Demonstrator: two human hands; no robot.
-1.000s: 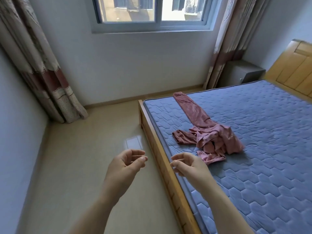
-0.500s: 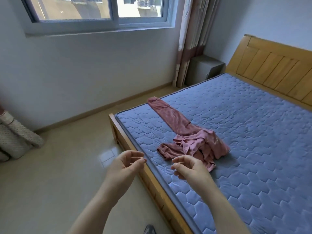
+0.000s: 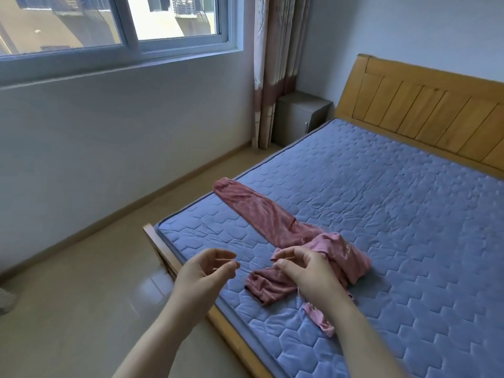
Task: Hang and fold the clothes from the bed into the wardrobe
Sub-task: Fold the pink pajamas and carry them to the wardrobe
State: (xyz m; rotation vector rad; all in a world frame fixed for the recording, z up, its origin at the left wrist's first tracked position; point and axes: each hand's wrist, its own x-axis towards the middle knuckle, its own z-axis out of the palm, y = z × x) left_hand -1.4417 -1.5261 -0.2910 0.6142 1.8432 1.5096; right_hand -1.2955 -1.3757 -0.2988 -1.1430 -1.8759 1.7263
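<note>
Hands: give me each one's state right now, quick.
Left hand: open, fingers loosely curled, holding nothing.
Right hand: fingers curled over the pink garment; whether it grips cannot be told.

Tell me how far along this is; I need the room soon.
Done: nothing visible; the pink clothes lie crumpled on the bed. In hand: left hand and right hand are empty, held out near them. Left: picking up, folding, hanging; no wardrobe in view.

No text, label, brand or number can be read anywhere.
</note>
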